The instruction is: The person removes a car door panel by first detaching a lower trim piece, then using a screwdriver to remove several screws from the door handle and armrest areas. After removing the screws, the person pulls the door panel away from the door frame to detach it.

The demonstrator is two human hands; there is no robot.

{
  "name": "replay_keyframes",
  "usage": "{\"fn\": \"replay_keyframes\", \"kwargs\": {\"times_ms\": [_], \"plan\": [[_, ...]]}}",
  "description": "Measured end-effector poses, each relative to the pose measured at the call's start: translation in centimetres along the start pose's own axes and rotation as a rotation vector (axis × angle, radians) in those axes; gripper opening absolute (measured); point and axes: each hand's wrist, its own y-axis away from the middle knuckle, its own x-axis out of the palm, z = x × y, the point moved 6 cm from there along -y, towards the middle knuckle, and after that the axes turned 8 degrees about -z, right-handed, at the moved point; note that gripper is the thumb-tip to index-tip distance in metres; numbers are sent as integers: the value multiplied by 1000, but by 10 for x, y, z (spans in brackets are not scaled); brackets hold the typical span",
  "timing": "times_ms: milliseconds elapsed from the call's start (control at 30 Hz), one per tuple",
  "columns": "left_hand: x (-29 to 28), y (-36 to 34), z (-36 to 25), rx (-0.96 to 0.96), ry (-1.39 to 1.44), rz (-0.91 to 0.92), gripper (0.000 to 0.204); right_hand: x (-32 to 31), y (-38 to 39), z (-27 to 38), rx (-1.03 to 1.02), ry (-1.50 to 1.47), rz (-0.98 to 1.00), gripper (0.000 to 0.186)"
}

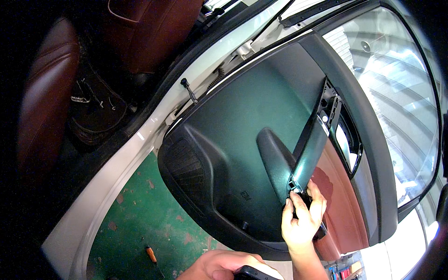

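Note:
An open car door stands in front of me, its inner panel (247, 107) dark and its lower insert reddish-brown. A long black trim strip (310, 149) slants down across it to the armrest. My right hand (301, 224) is closed at the lower end of this strip, with its fingers bent around a black armrest trim piece (302, 198). Small bright metal parts show just above the fingertips. At the lower edge, my left hand (219, 265) is closed around a black plastic piece (255, 273) with a rounded edge, partly cut off by the picture.
An orange-handled tool (150, 254) lies on the worn green floor (135, 219). Left are the white door sill (93, 200) and brown seats (51, 88). The door's inner handle opening (345, 140) and window glass (396, 84) are at right. A door check strap (189, 90) joins door and body.

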Motion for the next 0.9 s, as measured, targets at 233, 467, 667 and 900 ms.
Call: {"fn": "replay_keyframes", "kwargs": {"times_ms": [233,467,667,900], "plan": [[-2,6,8,13,20,-12,116,2,-2,-4,15,-23,111,26],[2,7,11,25,19,-52,117,1,-6,-6,74,-88,116,23],[2,8,24,41,-57,182,132,-1,-9,-4,66,-107,126,25],[8,8,17,25,-18,147,131,-1,-7,1,76,-49,142,25]]}}
